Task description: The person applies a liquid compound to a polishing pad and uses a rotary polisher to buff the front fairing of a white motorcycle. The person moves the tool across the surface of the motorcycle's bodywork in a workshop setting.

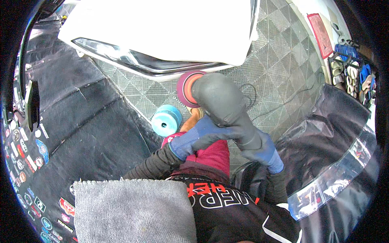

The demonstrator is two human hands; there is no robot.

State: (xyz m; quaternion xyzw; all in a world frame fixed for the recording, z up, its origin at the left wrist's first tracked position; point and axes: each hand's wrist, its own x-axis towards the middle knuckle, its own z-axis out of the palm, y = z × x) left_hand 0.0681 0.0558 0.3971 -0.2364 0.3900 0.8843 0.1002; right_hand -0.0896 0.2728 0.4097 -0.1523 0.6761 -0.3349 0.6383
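- Polisher (pixel 221 95), dark grey with a maroon pad (pixel 183 91), sits just beside a white car's (pixel 174 28) headlight (pixel 142 60), above a grey tiled floor (pixel 275 73); pad contact is unclear.
- Right hand (pixel 259 148), in a blue-and-grey glove, wraps the handle.
- Left hand (pixel 204 133), gloved alike, meets the handle; its fingers are hidden, so I cannot tell its grip.
- Light-blue cylinder (pixel 173 114) stands near, left of the pad.

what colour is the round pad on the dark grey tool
The round pad is maroon; it shows best in the head view.
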